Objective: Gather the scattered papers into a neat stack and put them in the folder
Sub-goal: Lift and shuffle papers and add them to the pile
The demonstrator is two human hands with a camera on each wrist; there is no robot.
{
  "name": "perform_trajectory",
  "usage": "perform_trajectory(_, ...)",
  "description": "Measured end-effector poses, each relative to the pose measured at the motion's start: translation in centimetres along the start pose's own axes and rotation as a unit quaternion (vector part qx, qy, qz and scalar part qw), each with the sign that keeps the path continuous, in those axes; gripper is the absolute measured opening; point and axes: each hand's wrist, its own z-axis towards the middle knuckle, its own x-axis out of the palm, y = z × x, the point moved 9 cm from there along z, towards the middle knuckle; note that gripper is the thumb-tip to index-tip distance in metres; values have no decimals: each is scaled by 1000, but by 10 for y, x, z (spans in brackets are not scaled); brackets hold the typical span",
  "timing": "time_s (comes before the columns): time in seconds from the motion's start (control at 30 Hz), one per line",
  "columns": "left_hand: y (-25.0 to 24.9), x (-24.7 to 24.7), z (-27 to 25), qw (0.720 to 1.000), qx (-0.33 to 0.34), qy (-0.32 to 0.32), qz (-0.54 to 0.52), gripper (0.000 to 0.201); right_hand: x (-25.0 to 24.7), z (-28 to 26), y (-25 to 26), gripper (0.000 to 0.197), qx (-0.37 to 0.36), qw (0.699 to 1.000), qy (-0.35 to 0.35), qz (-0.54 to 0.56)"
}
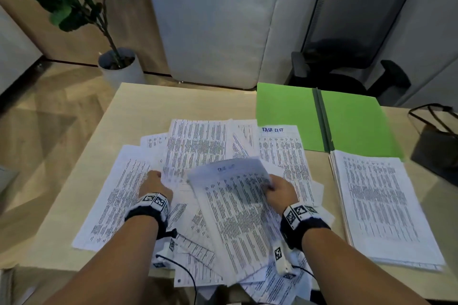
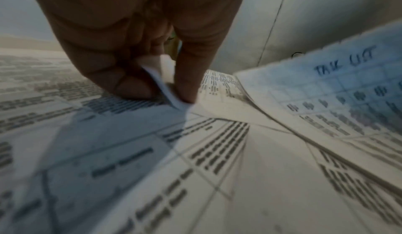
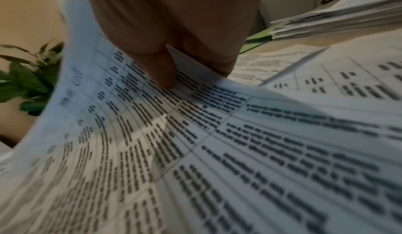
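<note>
the left hand [image 1: 155, 184] rests low on the scattered white printed papers [image 1: 193, 146], its thumb and fingers [image 2: 121, 83] pinching one sheet's corner [image 2: 165, 86]. beside it the right hand [image 1: 278, 189] lifts a curling printed sheet [image 1: 235, 195], thumb [image 3: 161, 72] on top, fingers under the edge. right of the scatter, a neat paper stack [image 1: 381, 203] lies below an open bright green folder [image 1: 322, 116] on the pale wooden table [image 1: 138, 106].

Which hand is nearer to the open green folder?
Right. The right hand lifts a printed sheet just below the open green folder; the left hand pinches paper further left.
</note>
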Motion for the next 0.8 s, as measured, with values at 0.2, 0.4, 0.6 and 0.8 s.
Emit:
perform_trajectory(0.2, -54, -59, -17, 976, 175, -123, -40, 28, -29, 5, 105, 14, -240, 963, -66, -99)
perform_trajectory(0.4, -128, -84, -67, 904, 397, -37, -155, 33, -37, -10, 177, 25, -380, 900, -109, -185)
perform_trajectory(0.6, -118, -80, -56, 916, 293, -96, -259, 37, -77, -1, 165, 29, -306, 912, -216, -167)
perform_trajectory(0.8, -51, 22, -31, 995, 85, 40, -12, 52, -117, -9, 152, 36, -268, 910, -297, -107)
